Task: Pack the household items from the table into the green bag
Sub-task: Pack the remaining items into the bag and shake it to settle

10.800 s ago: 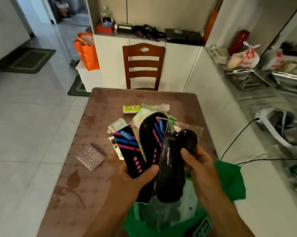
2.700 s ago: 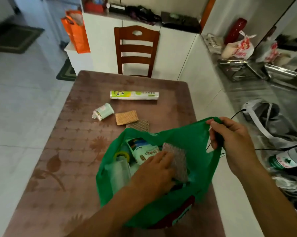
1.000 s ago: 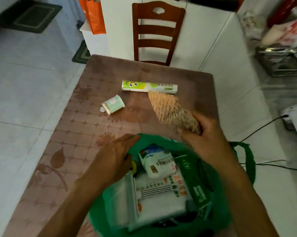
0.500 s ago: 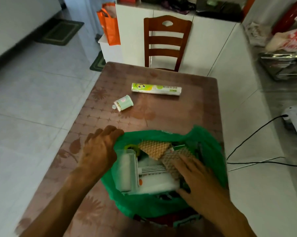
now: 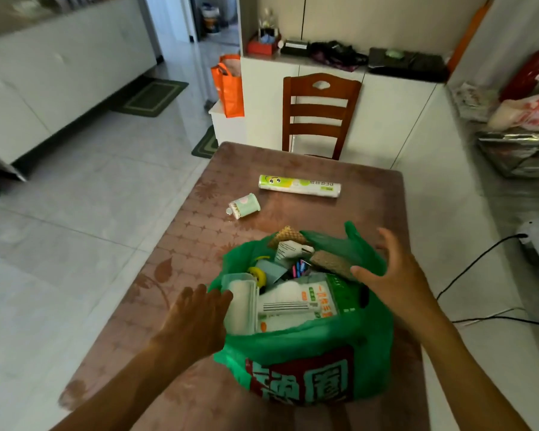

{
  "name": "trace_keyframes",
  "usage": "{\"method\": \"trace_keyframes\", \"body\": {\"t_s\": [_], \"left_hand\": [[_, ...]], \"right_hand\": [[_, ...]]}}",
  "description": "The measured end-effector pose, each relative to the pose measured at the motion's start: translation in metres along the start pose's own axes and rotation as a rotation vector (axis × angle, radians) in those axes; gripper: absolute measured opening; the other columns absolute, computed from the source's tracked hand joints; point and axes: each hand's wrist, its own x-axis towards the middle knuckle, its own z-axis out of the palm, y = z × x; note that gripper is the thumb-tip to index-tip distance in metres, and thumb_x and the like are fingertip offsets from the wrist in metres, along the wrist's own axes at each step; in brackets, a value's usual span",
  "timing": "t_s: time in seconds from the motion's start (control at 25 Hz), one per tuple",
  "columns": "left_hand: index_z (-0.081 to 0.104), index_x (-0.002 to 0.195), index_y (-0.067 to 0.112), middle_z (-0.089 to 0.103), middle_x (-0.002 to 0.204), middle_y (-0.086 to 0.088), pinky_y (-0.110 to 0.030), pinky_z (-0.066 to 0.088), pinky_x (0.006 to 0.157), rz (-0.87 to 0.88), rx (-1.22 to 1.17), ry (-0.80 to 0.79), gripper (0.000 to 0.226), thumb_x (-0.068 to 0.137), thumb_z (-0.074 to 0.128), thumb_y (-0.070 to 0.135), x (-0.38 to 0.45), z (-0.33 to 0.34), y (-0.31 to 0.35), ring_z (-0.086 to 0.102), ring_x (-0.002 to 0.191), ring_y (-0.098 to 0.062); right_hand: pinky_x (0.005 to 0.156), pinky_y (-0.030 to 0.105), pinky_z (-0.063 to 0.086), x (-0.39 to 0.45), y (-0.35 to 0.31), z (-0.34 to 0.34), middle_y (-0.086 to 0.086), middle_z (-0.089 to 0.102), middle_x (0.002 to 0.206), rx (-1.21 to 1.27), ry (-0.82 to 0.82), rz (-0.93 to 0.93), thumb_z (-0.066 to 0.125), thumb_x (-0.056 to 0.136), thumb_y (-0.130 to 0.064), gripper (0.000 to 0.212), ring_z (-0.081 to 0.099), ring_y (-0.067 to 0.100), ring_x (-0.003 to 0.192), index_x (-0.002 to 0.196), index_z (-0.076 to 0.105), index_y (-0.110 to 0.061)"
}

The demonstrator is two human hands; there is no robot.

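L hand (image 5: 196, 318) lying open at bag (image 5: 308, 362) rim, R hand (image 5: 392, 275) hovering open over it, both gripping nothing; roll (image 5: 299, 186) + cup (image 5: 245, 206) sitting on table (image 5: 156, 275).

Green bag (image 5: 308, 353) open (stuffed), roll (image 5: 299, 186) beyond

Table (image 5: 181, 253): bag (image 5: 308, 362), roll (image 5: 299, 186), tub (image 5: 245, 205).
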Motion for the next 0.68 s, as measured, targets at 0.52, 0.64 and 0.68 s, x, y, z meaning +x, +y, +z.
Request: {"method": "trace_keyframes", "body": {"t_s": [0.52,0.64,0.68], "left_hand": [[0.063,0.101,0.013,0.066,0.101,-0.009,-0.032,0.052,0.069,-0.112,-0.662,0.194,0.021,0.089,0.046,0.015,0.051,0.020,-0.031,0.060,0.083,-0.022],[0.055,0.106,0.017,0.059,0.100,-0.003,-0.026,0.042,0.060,-0.413,-0.771,0.009,0.026,0.089,0.055,0.036,0.091,0.028,-0.027,0.055,0.082,-0.017],[0.051,0.110,0.017,0.056,0.101,-0.003,-0.027,0.040,0.061,-0.526,-0.801,-0.101,0.040,0.084,0.058,0.047,0.100,0.033,-0.026,0.054,0.083,-0.018]], "right_hand": [[0.043,0.025,0.033,-0.014,-0.032,0.023,-0.003,0.043,0.044,0.609,0.043,0.081,0.060,0.093,-0.018,0.019,0.036,0.013,0.040,0.083,0.066,-0.004],[0.037,0.016,0.038,-0.021,-0.042,0.030,-0.006,0.050,0.047,0.667,-0.005,0.069,0.063,0.090,-0.012,0.015,0.046,0.005,0.038,0.089,0.060,0.003],[0.038,0.014,0.041,-0.024,-0.044,0.032,-0.005,0.054,0.051,0.678,-0.017,0.069,0.063,0.089,-0.008,0.012,0.051,0.001,0.039,0.091,0.059,0.003]]}}
